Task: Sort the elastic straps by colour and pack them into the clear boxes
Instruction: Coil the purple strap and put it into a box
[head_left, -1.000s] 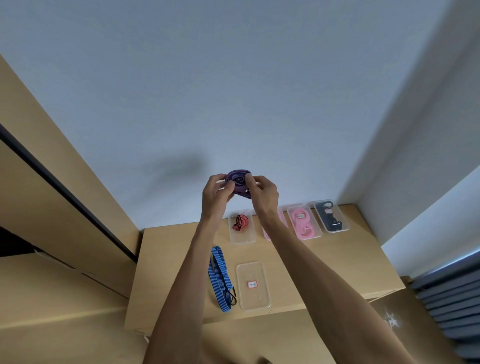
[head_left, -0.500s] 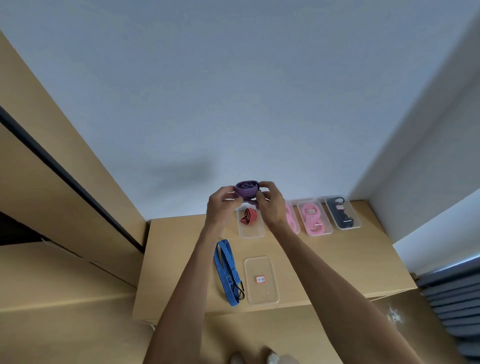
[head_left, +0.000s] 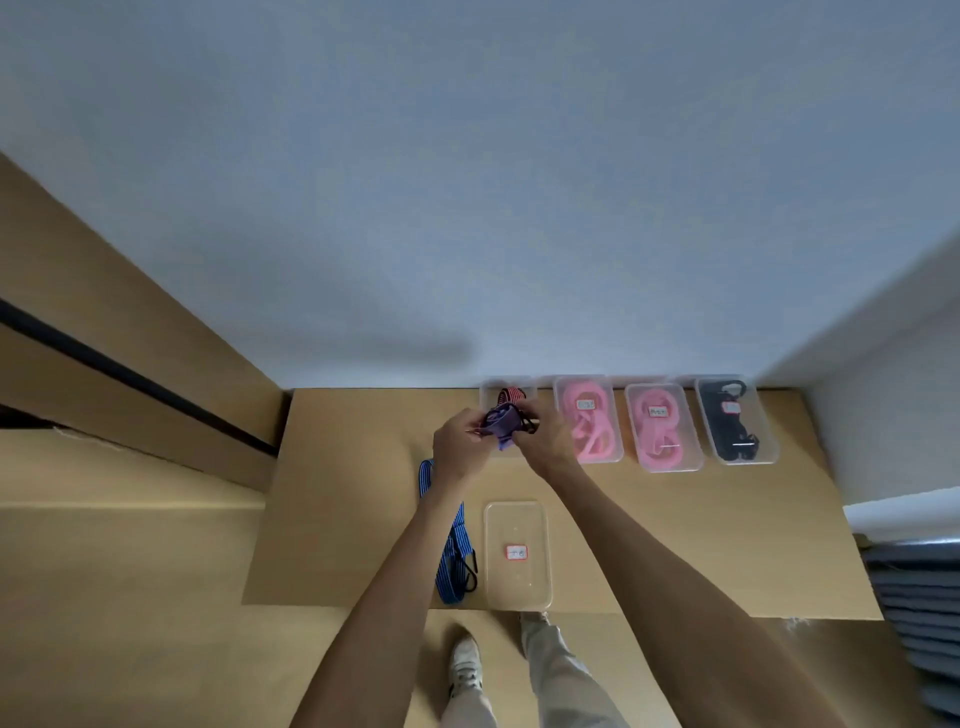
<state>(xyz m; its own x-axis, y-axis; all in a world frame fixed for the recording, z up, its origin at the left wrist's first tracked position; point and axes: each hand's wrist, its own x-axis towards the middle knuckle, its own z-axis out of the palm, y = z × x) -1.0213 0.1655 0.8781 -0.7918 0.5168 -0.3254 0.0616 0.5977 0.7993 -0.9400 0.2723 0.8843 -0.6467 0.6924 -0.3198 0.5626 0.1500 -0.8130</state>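
Note:
A coiled purple strap (head_left: 500, 422) is held between both hands above the table's back row. My left hand (head_left: 460, 446) grips its left side and my right hand (head_left: 543, 440) grips its right side. Just behind them stands a clear box (head_left: 491, 391) with a red striped strap (head_left: 511, 395) in it. Two boxes of pink straps (head_left: 587, 418) (head_left: 660, 427) and a box with a black strap (head_left: 732, 420) follow to the right. A blue striped strap (head_left: 453, 540) lies on the table beside an empty labelled clear box (head_left: 517, 555).
The wooden table (head_left: 675, 519) stands against a pale wall, with its front edge near my feet (head_left: 465, 665). A wooden cabinet (head_left: 104, 364) rises at the left. Stacked grey items (head_left: 919, 613) sit at the right edge.
Both hands have lowered with the purple strap from in front of the wall down to just over the box with the red strap. The view has tilted downward.

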